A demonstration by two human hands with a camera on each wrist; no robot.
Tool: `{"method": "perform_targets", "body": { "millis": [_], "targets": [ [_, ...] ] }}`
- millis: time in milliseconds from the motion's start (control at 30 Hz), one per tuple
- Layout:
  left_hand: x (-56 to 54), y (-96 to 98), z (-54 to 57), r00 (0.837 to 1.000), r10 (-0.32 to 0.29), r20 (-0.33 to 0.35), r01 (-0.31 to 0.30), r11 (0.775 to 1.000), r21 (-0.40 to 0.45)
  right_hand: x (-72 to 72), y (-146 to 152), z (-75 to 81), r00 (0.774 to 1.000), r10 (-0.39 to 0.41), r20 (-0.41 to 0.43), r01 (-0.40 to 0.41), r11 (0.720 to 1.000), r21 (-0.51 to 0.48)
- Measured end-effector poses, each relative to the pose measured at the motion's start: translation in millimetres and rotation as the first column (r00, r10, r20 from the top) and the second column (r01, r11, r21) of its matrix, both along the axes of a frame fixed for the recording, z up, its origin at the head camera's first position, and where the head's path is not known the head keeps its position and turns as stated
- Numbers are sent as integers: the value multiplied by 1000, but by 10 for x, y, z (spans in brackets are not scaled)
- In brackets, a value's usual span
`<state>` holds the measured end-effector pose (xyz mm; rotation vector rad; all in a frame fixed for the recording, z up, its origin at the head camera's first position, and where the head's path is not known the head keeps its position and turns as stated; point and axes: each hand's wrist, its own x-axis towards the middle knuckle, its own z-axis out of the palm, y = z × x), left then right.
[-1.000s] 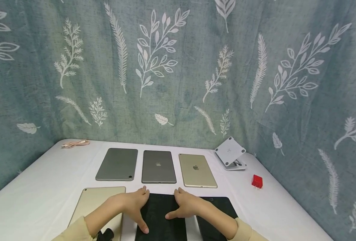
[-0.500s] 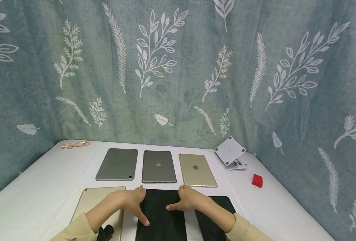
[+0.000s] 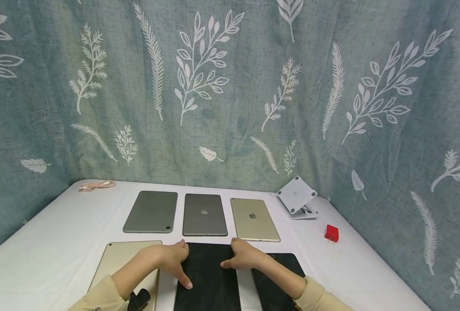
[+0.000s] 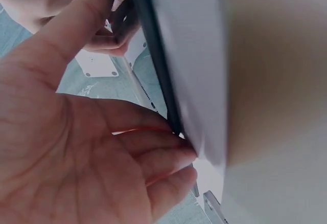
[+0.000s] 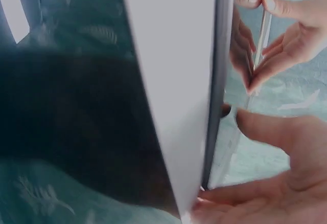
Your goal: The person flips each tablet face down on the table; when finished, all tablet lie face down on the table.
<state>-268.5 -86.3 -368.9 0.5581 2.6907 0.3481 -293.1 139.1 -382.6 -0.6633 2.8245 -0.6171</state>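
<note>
Head view is mostly blue-green curtain (image 3: 234,129) with white leaf prints, wrapping around the back and sides of a white tabletop (image 3: 39,259). Back row, left to right: grey-green tablet (image 3: 151,211), dark grey tablet (image 3: 205,216), gold tablet (image 3: 255,221). Front row is a paler gold tablet (image 3: 113,261), then the middle black tablet (image 3: 210,280), then a second black tablet (image 3: 270,294) partly under the right arm.

That middle one's what's being held, lol. Left hand (image 3: 174,261) has it by the left side, right hand (image 3: 245,255) by the right, so each grip is spread pretty wide, thumb over the screen and fingers at the edge. Can't tell if its far end's raised.

Smaller stuff: silver folding stand (image 3: 297,194) at the back right, coiled pinkish cable (image 3: 96,185) at the back left, red charger (image 3: 331,233) near the right edge.
</note>
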Motion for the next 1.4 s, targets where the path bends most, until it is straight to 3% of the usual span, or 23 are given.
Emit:
{"method": "perform_targets", "body": {
  "millis": [167, 400, 500, 633, 733, 833, 1067, 1400],
  "targets": [
    [-29, 34, 30, 1000, 23, 8, -22, 998, -53, -5, 10, -14, 990, -73, 121, 98, 972, -216],
    [-56, 46, 26, 999, 29, 21, -28, 998, -57, -9, 4, -12, 945, -141, 294, 254, 884, -392],
    [-57, 29, 12, 1000, 25, 18, -24, 998, -54, -17, -17, -20, 922, -168, 349, 328, 816, -475],
    [-70, 1, -4, 999, 19, 29, -18, 999, -31, -30, -46, -20, 900, -163, 404, 393, 704, -592],
    [-86, -30, -18, 1000, 9, 30, -9, 1000, -1, -36, -63, 6, 883, -124, 453, 425, 620, -660],
    [-100, -61, -20, 1000, -1, 26, 0, 1000, 27, -31, -76, 58, 868, -65, 493, 440, 561, -701],
    [-119, -89, 1, 999, -41, 5, 41, 998, 49, -2, -93, 192, 862, 11, 507, 431, 510, -744],
    [-113, -61, 29, 992, -113, -56, 120, 985, 122, 81, -161, 471, 865, 153, 479, 386, 409, -827]
  ]
}}
